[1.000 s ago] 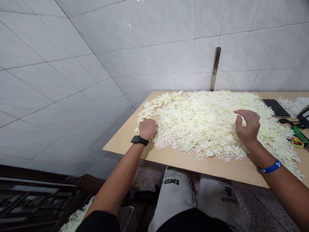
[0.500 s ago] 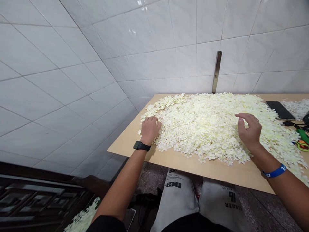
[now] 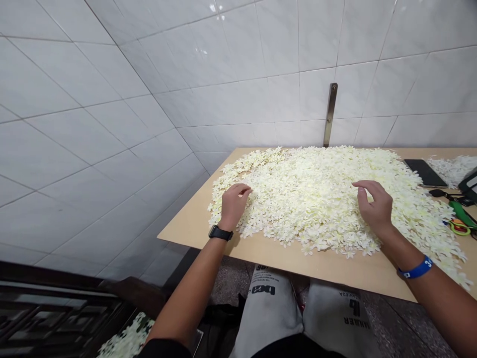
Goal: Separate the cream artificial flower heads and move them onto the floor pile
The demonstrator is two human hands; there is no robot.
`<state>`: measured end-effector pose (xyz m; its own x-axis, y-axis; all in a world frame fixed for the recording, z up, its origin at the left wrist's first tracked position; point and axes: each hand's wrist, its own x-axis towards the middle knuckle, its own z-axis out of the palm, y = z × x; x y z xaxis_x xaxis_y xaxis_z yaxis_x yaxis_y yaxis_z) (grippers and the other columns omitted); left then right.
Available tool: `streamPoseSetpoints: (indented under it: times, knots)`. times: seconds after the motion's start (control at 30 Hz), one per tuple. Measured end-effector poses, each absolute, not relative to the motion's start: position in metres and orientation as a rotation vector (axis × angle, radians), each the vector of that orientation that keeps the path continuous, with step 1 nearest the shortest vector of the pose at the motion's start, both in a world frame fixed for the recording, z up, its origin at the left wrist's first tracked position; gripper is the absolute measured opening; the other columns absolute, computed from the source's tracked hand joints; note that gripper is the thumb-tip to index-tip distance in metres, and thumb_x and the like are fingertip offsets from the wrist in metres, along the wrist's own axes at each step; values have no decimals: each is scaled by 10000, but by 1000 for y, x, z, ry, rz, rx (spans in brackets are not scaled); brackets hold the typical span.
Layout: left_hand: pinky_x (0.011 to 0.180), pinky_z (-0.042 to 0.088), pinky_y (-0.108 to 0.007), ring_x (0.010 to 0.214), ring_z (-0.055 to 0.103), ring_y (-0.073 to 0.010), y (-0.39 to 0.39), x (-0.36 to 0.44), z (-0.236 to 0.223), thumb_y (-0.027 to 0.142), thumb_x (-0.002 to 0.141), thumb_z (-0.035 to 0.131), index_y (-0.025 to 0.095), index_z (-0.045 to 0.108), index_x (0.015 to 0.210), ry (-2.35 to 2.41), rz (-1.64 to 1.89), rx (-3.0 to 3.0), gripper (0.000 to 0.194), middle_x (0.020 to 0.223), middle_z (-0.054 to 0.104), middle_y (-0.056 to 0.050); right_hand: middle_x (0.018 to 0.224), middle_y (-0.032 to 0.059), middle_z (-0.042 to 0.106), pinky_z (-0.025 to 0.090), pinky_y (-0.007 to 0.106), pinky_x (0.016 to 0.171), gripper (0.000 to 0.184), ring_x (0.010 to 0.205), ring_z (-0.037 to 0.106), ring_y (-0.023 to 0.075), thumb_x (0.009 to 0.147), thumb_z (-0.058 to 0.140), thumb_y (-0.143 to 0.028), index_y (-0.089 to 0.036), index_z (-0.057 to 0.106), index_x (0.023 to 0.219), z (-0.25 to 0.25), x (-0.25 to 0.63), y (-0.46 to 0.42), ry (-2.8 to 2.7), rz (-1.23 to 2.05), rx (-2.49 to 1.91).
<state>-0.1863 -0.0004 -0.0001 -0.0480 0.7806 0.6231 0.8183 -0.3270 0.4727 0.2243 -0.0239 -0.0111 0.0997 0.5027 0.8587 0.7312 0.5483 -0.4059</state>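
A broad, thick layer of loose cream-white flower heads (image 3: 298,194) covers much of a wooden tabletop (image 3: 190,219). Over the left part of the flowers is my left hand (image 3: 233,206), wearing a black watch on the wrist. Its fingers are curled, with thumb and forefinger tips close together; whatever they may hold is too small to make out. My right hand (image 3: 376,206) hovers above the right part of the flowers, blue band on the wrist. Its thumb and bent fingers are apart, and I see nothing between them.
To the right lie a dark phone (image 3: 425,172), a green-handled tool (image 3: 463,214), and a pile of small white pieces (image 3: 456,166). A metal bracket (image 3: 330,114) is fixed to the tiled wall behind. More white flowers (image 3: 128,335) are low at the left.
My left hand has turned and drawn its thumb and forefinger together. The right hand keeps its shape over the flowers. The whole view has shifted slightly.
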Motion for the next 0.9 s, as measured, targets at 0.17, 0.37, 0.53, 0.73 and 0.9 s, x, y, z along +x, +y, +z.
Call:
streamPoseSetpoints:
  times: [0.17,0.37,0.53,0.73,0.9]
  knots:
    - [791,604,-315,839,684,-163,-8,-132,29,286,856,732,197,752,830,-1561,-1863,-2199,95,893,746,-38,927,97,765,578,420,838,210,908,720,255,952,523,-205,-201,733,953,-8,216,-31,-1598,-203,-1019]
    - [757,625,-275,842,700,-131,5,-34,42,292,887,740,176,749,921,-953,-2234,-2615,121,931,742,-54,946,85,755,599,351,740,237,845,722,214,967,586,-380,-204,730,1033,23,191,-39,-1596,469,-1003]
    - [805,606,-275,930,697,-131,29,6,17,222,972,627,210,756,1059,-525,-1920,-2640,156,1005,733,-68,696,32,675,551,294,643,301,668,657,168,935,631,-457,-179,702,845,29,180,-22,-1574,717,-979]
    - [835,606,-302,990,695,-156,22,-2,1,161,955,637,214,699,1131,-408,-1713,-2476,194,1044,732,-76,757,44,705,530,296,614,165,647,639,160,974,610,-313,-199,697,891,7,182,-20,-1726,140,-849]
    - [804,600,-299,923,693,-154,6,-11,15,135,934,661,197,636,1199,-352,-1652,-2518,273,1004,739,-68,840,66,735,580,303,666,124,761,703,189,945,635,-152,-211,669,1049,6,187,-25,-1854,-257,-622]
